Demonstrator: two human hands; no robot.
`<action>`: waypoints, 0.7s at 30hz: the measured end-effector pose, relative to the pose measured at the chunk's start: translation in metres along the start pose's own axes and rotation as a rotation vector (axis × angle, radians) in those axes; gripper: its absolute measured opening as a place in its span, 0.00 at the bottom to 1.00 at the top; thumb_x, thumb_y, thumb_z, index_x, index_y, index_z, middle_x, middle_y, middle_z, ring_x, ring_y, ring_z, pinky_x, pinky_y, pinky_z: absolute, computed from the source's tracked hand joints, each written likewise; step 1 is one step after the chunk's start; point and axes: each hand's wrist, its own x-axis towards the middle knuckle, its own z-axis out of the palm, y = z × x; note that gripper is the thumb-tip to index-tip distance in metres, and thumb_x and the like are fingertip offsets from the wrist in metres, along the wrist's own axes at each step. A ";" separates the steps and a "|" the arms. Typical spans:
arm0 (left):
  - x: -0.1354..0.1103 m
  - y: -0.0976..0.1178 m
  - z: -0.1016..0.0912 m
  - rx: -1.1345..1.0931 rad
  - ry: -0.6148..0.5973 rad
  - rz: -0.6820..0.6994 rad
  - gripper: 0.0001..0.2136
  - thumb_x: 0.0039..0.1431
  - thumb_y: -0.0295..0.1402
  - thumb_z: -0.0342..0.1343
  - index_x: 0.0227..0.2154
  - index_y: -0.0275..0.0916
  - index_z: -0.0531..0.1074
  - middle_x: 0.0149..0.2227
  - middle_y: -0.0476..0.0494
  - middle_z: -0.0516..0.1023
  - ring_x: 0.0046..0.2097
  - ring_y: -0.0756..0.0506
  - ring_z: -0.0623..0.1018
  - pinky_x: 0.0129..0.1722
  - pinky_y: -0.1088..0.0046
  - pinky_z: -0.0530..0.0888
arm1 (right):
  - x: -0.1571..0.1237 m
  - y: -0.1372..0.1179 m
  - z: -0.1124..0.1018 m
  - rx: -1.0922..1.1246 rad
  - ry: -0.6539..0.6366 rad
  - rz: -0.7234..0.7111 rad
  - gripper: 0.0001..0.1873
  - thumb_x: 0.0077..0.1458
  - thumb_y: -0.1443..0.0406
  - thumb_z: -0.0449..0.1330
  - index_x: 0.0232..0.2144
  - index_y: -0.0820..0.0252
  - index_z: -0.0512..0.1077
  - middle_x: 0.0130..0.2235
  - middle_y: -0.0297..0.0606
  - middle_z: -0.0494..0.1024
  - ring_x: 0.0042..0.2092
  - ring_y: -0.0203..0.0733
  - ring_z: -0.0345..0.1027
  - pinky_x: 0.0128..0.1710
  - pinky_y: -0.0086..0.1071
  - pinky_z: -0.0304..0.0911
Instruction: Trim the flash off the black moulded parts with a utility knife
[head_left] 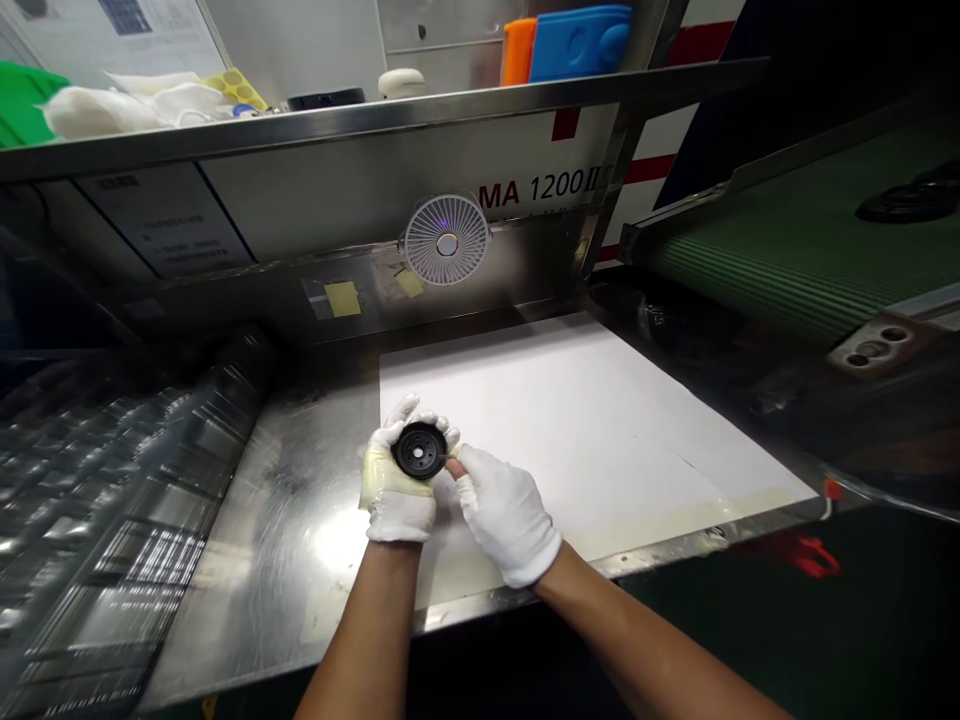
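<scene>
In the head view, my left hand (390,480) wears a white glove with a yellowish palm. Its fingers curl around a round black part (420,450), like a small plastic wheel with a hole in the centre. The part's face is turned up towards me. My right hand (506,510), also gloved in white, is closed at the right edge of the black part, with a bare thumb tip showing. Whatever its fingers pinch is too small and hidden to name. Both hands are above a white sheet (585,430) on the metal table.
Stacked clear plastic trays (97,500) stand at the left. A small round fan (447,240) is mounted on the back panel, below a metal shelf (450,108) holding cloths and a blue holder (581,42). At right runs a green conveyor (795,230) carrying black round parts (904,203).
</scene>
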 end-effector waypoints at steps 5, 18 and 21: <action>0.009 -0.006 0.006 -0.085 0.105 0.110 0.04 0.49 0.32 0.56 0.27 0.38 0.69 0.22 0.51 0.69 0.26 0.50 0.71 0.31 0.71 0.71 | 0.000 -0.010 0.004 -0.041 -0.008 0.006 0.12 0.62 0.62 0.45 0.31 0.57 0.66 0.30 0.33 0.73 0.30 0.38 0.65 0.27 0.30 0.48; 0.004 -0.001 -0.005 -0.040 -0.006 0.087 0.05 0.50 0.29 0.53 0.31 0.37 0.70 0.24 0.49 0.69 0.29 0.50 0.72 0.34 0.69 0.70 | 0.000 -0.005 0.004 -0.040 -0.020 0.033 0.12 0.62 0.61 0.45 0.32 0.56 0.66 0.30 0.32 0.73 0.31 0.38 0.65 0.28 0.30 0.47; 0.006 -0.007 -0.001 -0.103 0.053 0.164 0.02 0.51 0.29 0.54 0.29 0.37 0.69 0.24 0.51 0.69 0.29 0.52 0.71 0.36 0.72 0.70 | -0.002 -0.012 0.004 -0.051 -0.035 0.009 0.12 0.62 0.62 0.45 0.32 0.56 0.66 0.31 0.32 0.73 0.31 0.37 0.65 0.28 0.30 0.47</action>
